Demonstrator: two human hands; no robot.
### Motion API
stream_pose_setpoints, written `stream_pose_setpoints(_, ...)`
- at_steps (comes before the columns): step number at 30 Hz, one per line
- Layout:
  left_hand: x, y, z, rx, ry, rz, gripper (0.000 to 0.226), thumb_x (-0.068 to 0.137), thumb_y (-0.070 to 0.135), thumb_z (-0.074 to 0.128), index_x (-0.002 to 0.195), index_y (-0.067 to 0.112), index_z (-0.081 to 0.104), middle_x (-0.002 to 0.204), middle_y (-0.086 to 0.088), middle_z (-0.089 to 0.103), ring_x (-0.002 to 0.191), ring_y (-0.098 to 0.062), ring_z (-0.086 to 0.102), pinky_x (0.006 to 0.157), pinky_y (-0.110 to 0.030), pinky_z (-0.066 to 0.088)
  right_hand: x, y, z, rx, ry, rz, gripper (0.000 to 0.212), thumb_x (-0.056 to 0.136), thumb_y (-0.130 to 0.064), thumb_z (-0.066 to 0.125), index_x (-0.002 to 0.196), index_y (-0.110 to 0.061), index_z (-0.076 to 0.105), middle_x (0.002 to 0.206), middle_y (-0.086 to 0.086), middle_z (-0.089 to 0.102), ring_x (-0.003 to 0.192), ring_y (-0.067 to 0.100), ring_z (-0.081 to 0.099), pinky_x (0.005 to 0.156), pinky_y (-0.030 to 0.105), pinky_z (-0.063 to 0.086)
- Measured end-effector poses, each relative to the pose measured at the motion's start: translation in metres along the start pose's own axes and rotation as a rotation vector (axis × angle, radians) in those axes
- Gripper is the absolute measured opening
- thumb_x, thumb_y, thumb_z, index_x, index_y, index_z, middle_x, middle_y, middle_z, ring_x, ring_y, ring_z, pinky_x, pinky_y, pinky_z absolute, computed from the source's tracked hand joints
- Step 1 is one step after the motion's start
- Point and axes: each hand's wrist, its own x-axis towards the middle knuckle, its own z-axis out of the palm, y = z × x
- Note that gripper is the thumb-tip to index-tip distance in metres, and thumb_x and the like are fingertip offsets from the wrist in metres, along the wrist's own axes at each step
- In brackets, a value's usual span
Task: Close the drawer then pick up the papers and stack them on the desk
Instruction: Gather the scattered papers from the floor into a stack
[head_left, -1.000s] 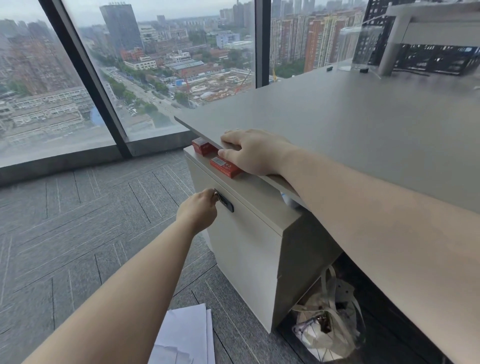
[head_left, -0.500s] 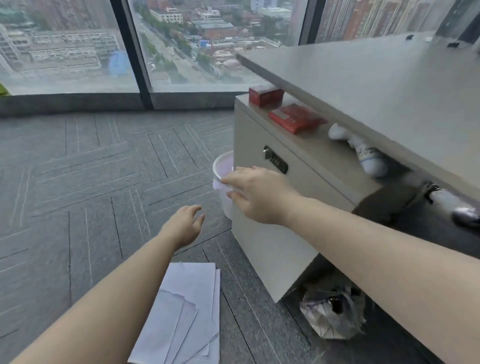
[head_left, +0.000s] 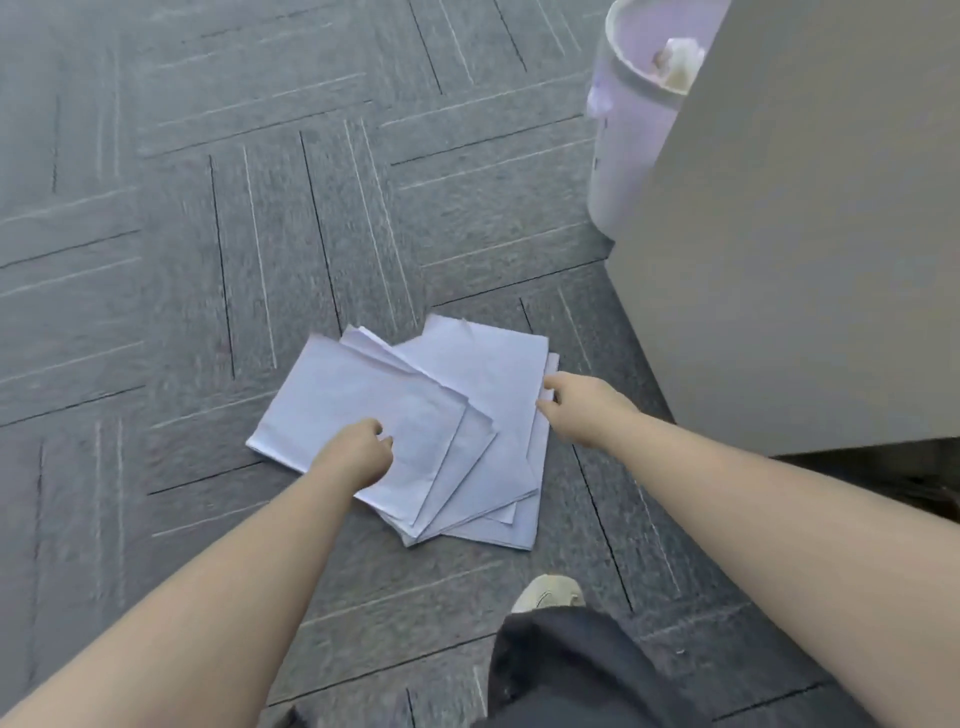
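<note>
Several white sheets of paper lie fanned out and overlapping on the grey carpet. My left hand rests on the top sheet near its lower edge, fingers curled downward. At the right edge of the pile, the fingertips of my right hand touch the sheets. The backs of both hands hide the fingers, so a grip cannot be made out. The papers lie flat on the floor. The beige drawer cabinet stands at the right, with only its plain side showing. The desk top is out of view.
A pale lilac waste bin with crumpled paper inside stands against the cabinet's far corner. My light shoe and dark trouser leg are just below the papers. Grey carpet tiles stretch to the left.
The view has dropped from the cabinet front to the floor. Both hands have left the drawer and desk edge and come down onto the papers.
</note>
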Motion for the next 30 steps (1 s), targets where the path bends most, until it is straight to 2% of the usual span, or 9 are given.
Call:
stream_pose_setpoints(3,0.018,-0.017,0.028,0.002,-0.028,-0.122,0.042,0.097,0.03,0.035,0.123,0.008,0.059,0.136,-0.014,0.055,0.126,-0.032,0.049,0.103,-0.037,0.039,0.025,0.016,0.03,0.08,-0.044,0.059,0.032,0.095,-0.034,0.041,0.113,-0.012,0.053,0.128,0.013,0.058,0.111,0.032,0.057,0.075,0.031,0.039)
stream_pose_setpoints(6,0.034,-0.025,0.051,-0.086,-0.032,-0.213,0.043,0.097,0.03,0.036,0.122,0.005,0.06,0.135,-0.016,0.056,0.125,-0.034,0.051,0.101,-0.037,0.04,0.045,0.028,0.048,0.128,-0.039,0.113,0.039,0.095,-0.032,0.044,0.124,-0.008,0.052,0.132,0.014,0.056,0.119,0.032,0.053,0.087,0.034,0.041)
stream_pose_setpoints(8,0.045,-0.027,0.065,-0.229,0.009,-0.295,0.045,0.095,0.031,0.042,0.131,0.006,0.051,0.139,-0.017,0.052,0.127,-0.034,0.049,0.101,-0.037,0.04,0.057,0.034,0.057,0.154,-0.033,0.152,0.041,0.095,-0.031,0.046,0.127,-0.006,0.05,0.132,0.015,0.056,0.12,0.033,0.052,0.091,0.034,0.042)
stream_pose_setpoints(12,0.063,-0.028,0.083,-0.589,0.133,-0.52,0.073,0.086,0.032,0.06,0.141,0.001,0.024,0.144,-0.022,0.04,0.131,-0.038,0.044,0.103,-0.04,0.038,0.075,0.039,0.069,0.225,-0.04,0.231,0.048,0.093,-0.031,0.051,0.133,-0.004,0.045,0.135,0.017,0.053,0.12,0.035,0.053,0.094,0.038,0.045)
stream_pose_setpoints(18,0.083,-0.031,0.085,-0.918,0.336,-0.757,0.098,0.071,0.026,0.079,0.144,0.004,0.018,0.148,-0.023,0.036,0.133,-0.038,0.042,0.107,-0.042,0.037,0.095,0.042,0.091,0.238,-0.064,0.258,0.045,0.091,-0.03,0.055,0.127,-0.003,0.05,0.132,0.016,0.056,0.12,0.034,0.054,0.088,0.033,0.043)
stream_pose_setpoints(22,0.09,-0.029,0.081,-0.942,0.363,-0.703,0.091,0.072,0.015,0.078,0.144,0.006,0.022,0.146,-0.019,0.04,0.131,-0.035,0.044,0.105,-0.041,0.039,0.105,0.044,0.092,0.299,-0.035,0.293,0.041,0.088,-0.027,0.059,0.12,-0.004,0.05,0.122,0.017,0.059,0.111,0.034,0.057,0.081,0.033,0.042)
stream_pose_setpoints(25,0.094,-0.036,0.084,-0.896,0.366,-0.478,0.079,0.071,0.009,0.076,0.138,0.017,0.034,0.135,-0.013,0.051,0.123,-0.034,0.051,0.098,-0.04,0.044,0.11,0.041,0.093,0.357,-0.019,0.33,0.023,0.084,-0.027,0.063,0.092,-0.012,0.048,0.089,0.011,0.051,0.078,0.025,0.052,0.067,0.03,0.04)
stream_pose_setpoints(26,0.095,-0.036,0.085,-0.874,0.345,-0.402,0.077,0.071,0.009,0.076,0.136,0.02,0.036,0.133,-0.011,0.054,0.12,-0.034,0.053,0.098,-0.041,0.045,0.111,0.04,0.094,0.378,-0.012,0.344,0.022,0.083,-0.027,0.064,0.091,-0.011,0.051,0.087,0.01,0.051,0.077,0.025,0.051,0.066,0.03,0.041)
stream_pose_setpoints(30,0.097,-0.025,0.086,-0.827,0.296,-0.28,0.071,0.07,0.012,0.076,0.132,0.018,0.04,0.131,-0.009,0.056,0.118,-0.034,0.055,0.097,-0.043,0.046,0.112,0.038,0.094,0.416,0.047,0.386,0.04,0.085,-0.019,0.065,0.119,0.0,0.055,0.122,0.016,0.061,0.113,0.034,0.057,0.08,0.032,0.045)
